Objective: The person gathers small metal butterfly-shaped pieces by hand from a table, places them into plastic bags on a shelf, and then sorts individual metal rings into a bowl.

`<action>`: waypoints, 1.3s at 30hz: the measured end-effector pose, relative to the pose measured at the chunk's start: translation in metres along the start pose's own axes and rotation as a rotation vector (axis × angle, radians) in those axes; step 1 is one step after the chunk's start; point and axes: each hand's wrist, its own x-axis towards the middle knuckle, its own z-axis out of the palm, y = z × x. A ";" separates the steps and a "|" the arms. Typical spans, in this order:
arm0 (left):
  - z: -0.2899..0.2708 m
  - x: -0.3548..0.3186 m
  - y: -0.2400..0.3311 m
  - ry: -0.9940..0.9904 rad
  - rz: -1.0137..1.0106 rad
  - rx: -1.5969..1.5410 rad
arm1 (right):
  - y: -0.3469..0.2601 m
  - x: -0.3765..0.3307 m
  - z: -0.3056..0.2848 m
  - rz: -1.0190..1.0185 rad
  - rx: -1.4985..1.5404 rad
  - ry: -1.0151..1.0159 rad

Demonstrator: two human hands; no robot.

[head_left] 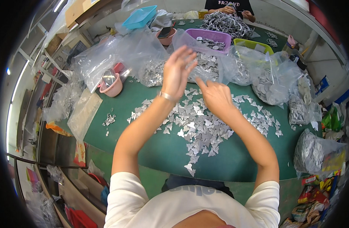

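My left hand [176, 75] is raised over the far side of the pile, its fingers stretched out and nothing seen in it. Lower and to the right, my right hand [217, 98] reaches over the pile with the index finger extended; the other fingers are partly hidden under the hand. Small flat silver metal pieces [203, 131], shaped with several points, are spread in a loose heap on the green table [151, 155]. Just beyond both hands lies an open clear plastic bag [208, 68] of metal parts.
More plastic bags [271, 85] of metal parts line the far side, with a purple basket [210, 36] behind. A pink cup [111, 87] and a few small parts [109, 120] stand left. A co-worker's hands [235, 10] are across the table by a heap of metal strips [225, 24].
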 end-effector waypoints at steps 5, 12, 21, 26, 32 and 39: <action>-0.017 -0.109 -0.013 0.068 -0.550 -0.169 | -0.027 -0.039 0.002 0.000 0.826 0.080; -0.073 -0.192 -0.013 0.058 -0.667 -0.556 | -0.089 -0.064 -0.006 -0.334 0.834 -0.261; -0.120 -0.300 0.008 0.447 -0.165 -0.445 | -0.165 -0.073 -0.002 -0.750 0.787 -0.041; -0.132 -0.419 0.093 0.839 0.312 -0.093 | -0.192 -0.083 0.014 -1.069 0.859 -0.302; -0.131 -0.559 0.258 1.446 0.696 0.756 | -0.234 -0.091 0.011 -1.253 0.817 -0.413; -0.082 -0.707 0.397 1.897 1.288 1.560 | -0.248 -0.099 0.027 -1.239 0.726 -0.501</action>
